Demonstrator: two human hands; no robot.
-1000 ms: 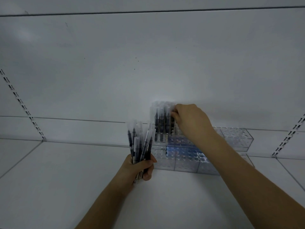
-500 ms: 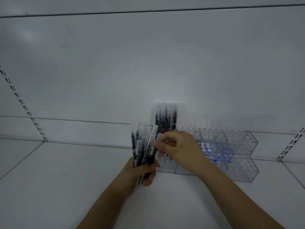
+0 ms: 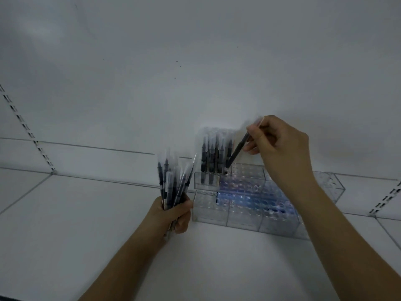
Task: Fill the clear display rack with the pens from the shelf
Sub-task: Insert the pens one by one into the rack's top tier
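Left hand [image 3: 171, 213], nearest, grips a fanned bundle of pens [image 3: 171, 181] upright above the white shelf [image 3: 86, 224]. Beyond it, the clear display rack [image 3: 245, 209] rests on the shelf, with capped pens [image 3: 214, 155] standing in its rear left holes. Right hand [image 3: 280, 148] pinches a single pen [image 3: 237, 148], tilted, its lower end at the rack's rear tier beside those pens.

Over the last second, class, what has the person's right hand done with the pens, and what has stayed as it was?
The right hand left the pens standing in the rack, came down to the bundle, pinched a single pen out of it and carried it up to the clear display rack, tilted with its lower end at the back tier beside the standing pens. The left hand still grips the bundle; the rack has not moved.
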